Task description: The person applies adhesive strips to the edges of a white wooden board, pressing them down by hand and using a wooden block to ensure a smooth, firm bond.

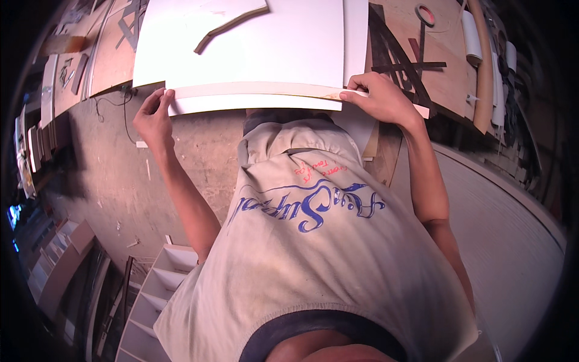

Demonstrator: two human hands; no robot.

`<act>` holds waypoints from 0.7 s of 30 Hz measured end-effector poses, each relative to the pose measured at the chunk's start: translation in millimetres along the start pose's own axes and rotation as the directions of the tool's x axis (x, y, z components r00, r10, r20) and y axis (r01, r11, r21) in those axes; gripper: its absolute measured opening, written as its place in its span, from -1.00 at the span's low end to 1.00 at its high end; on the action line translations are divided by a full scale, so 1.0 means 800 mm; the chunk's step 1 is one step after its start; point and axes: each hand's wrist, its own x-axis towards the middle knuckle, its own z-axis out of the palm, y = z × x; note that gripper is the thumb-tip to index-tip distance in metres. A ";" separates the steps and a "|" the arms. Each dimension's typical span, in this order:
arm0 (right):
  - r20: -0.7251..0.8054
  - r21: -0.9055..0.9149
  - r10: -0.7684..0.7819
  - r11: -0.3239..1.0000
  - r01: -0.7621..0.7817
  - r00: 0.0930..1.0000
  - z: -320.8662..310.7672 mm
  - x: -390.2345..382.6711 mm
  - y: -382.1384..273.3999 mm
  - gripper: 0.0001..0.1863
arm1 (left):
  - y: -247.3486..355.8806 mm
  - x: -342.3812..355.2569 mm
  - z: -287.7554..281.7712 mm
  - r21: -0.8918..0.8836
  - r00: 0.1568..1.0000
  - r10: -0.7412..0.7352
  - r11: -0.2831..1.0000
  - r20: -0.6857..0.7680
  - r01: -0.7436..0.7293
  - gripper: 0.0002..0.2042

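Note:
A large white board (277,60) lies on the bench in front of me. Along its near edge runs a long, thin, pale strip (253,90), laid flat nearly parallel to that edge. At the strip's left end, my left hand (155,117) is closed, thumb and fingers pinching it by the board's corner. My right hand (383,99) grips the strip near the board's right corner, thumb on top. Past that hand, a pale end (422,111) sticks out to the right. A bent brownish strip (229,27) rests farther back on the white board.
Dark strips (401,63) and a roll of tape (425,15) lie on the bench at right, near a white roll (472,39). A cable (125,111) hangs at left. White shelving (154,301) stands on the floor at lower left; a large pale panel (482,241) is at right.

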 end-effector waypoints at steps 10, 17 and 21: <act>-0.114 -0.004 0.016 1.000 -0.017 0.993 0.013 0.004 0.010 -0.68 | -0.002 0.000 -0.004 -0.040 1.000 -0.022 0.999 -0.017 0.022 -0.74; -0.280 -0.425 0.097 0.880 -0.214 0.955 0.016 -0.003 -0.041 -0.80 | 0.001 0.007 -0.003 -0.032 0.996 -0.086 0.996 0.004 0.086 -0.74; -0.264 -0.350 0.186 0.896 -0.274 0.946 -0.018 0.009 0.007 -0.82 | -0.002 0.003 -0.002 -0.081 0.998 -0.057 0.995 0.011 0.058 -0.75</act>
